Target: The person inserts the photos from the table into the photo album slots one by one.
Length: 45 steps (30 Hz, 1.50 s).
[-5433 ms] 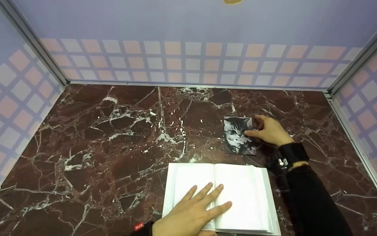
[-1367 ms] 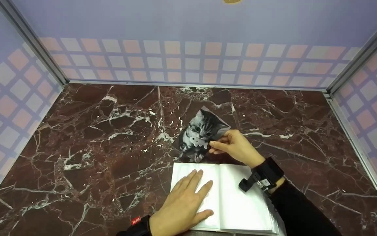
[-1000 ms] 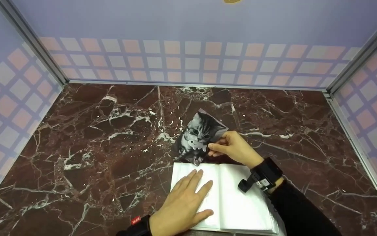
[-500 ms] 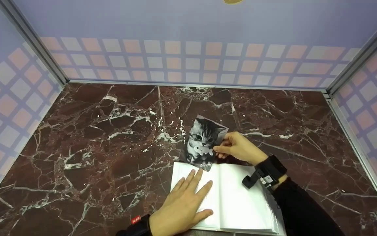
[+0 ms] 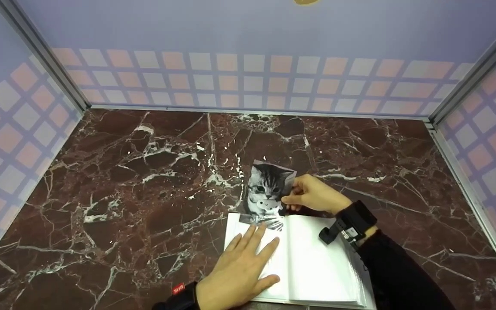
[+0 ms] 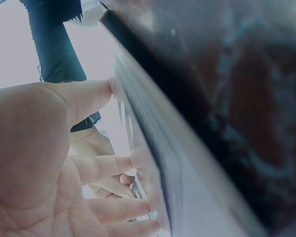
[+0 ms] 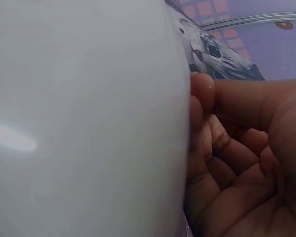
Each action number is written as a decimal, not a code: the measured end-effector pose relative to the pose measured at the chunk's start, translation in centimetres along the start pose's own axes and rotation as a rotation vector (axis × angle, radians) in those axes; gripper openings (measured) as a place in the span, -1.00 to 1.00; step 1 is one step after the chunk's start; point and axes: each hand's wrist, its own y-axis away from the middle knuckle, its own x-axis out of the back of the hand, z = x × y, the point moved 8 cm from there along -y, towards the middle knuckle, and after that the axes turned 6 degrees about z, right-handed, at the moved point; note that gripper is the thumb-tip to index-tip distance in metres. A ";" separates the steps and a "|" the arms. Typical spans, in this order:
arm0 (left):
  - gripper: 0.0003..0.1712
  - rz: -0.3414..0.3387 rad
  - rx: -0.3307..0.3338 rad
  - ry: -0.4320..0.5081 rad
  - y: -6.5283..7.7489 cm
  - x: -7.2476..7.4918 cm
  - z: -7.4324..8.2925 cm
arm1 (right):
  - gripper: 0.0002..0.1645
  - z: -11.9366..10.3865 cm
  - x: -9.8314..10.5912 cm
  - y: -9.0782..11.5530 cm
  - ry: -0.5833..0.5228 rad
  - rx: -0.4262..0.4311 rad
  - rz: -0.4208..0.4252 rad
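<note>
A photo album lies spread at the front of the table, its pages white and glossy. On its left page my left hand rests flat with fingers spread; the left wrist view shows its fingertips touching the page. Between thumb and fingers, my right hand pinches the right edge of a black-and-white kitten photo. The photo's lower end overlaps the top of the left page, just above my left fingertips. Whether that end is inside a sleeve I cannot tell. In the right wrist view the kitten's face shows past my thumb.
The dark red marble table carries white veins. A lilac back wall with pink and white squares closes off the far side, and similar side walls stand left and right. A camera on a strap sits on my right wrist.
The photo, picked up from the right side of the table, has come left and toward me, turning more upright, until its lower end overlaps the left page. My left hand now lies further left.
</note>
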 end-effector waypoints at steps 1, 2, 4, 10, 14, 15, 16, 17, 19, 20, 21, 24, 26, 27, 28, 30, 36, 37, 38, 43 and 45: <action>-0.15 -0.001 0.000 -0.002 0.0 0.0 0.0 | -0.80 -0.1 -0.1 0.0 0.008 -0.004 -0.010; -0.15 -0.003 0.001 -0.005 0.0 0.0 0.0 | -0.80 -0.1 -0.2 0.0 0.016 -0.010 -0.019; -0.14 -0.007 0.001 -0.013 0.0 0.0 0.0 | -0.80 -0.2 -0.3 -0.1 0.019 -0.014 -0.025; -0.03 -0.022 0.014 -0.032 0.0 -0.1 -0.1 | -0.55 -0.5 0.6 -0.5 -0.081 0.005 0.082; -0.04 -0.034 0.013 -0.047 0.0 -0.2 -0.1 | -0.30 -1.1 1.0 -0.5 -0.090 0.064 0.122; -0.05 -0.034 0.009 -0.049 0.0 -0.2 -0.1 | -0.30 -1.3 1.0 -0.5 -0.081 0.078 0.119; -0.05 -0.034 0.006 -0.049 0.0 -0.3 -0.1 | -0.30 -1.4 0.9 -0.5 -0.075 0.088 0.115; -0.05 -0.036 0.004 -0.046 0.0 -0.3 -0.1 | -0.30 -1.5 0.8 -0.5 -0.068 0.092 0.107; -0.05 -0.036 0.000 -0.038 0.0 -0.3 -0.1 | -0.31 -1.6 0.6 -0.5 -0.056 0.100 0.093; -0.05 -0.036 0.000 -0.035 -0.1 -0.4 -0.1 | -0.30 -1.6 0.4 -0.5 -0.053 0.102 0.088; -0.05 -0.037 -0.001 -0.031 -0.1 -0.4 -0.1 | -0.29 -1.6 0.3 -0.5 -0.048 0.102 0.082; -0.04 -0.039 -0.005 -0.036 -0.1 -0.4 -0.1 | -0.27 -1.7 0.0 -0.5 -0.044 0.108 0.062; -0.04 -0.045 -0.005 -0.039 -0.1 -0.5 -0.1 | -0.26 -1.7 -0.3 -0.5 -0.046 0.110 0.043; -0.04 -0.048 -0.004 -0.040 -0.2 -0.5 -0.1 | -0.26 -1.7 -0.5 -0.4 -0.052 0.108 0.028; -0.04 -0.051 -0.002 -0.040 -0.2 -0.5 -0.1 | -0.27 -1.7 -0.6 -0.4 -0.058 0.105 0.014; -0.03 -0.054 0.001 -0.034 -0.3 -0.6 -0.2 | -0.27 -1.6 -1.0 -0.2 -0.067 0.097 -0.013; -0.03 -0.039 0.006 -0.034 -0.2 -0.5 -0.2 | -0.34 -1.5 -1.3 0.0 -0.018 0.094 -0.025; -0.04 -0.037 0.006 -0.035 -0.2 -0.5 -0.2 | -0.37 -1.5 -1.2 0.0 -0.005 0.092 -0.014; -0.04 -0.031 0.007 -0.037 -0.1 -0.4 -0.1 | -0.39 -1.5 -1.1 0.0 0.002 0.093 -0.003; -0.08 0.025 -0.021 -0.088 0.1 0.3 0.5 | -0.43 -1.6 -0.7 0.1 0.015 0.110 0.034; -0.07 0.037 -0.049 -0.115 0.3 0.8 0.9 | -0.43 -1.6 -0.7 0.1 0.009 0.118 0.037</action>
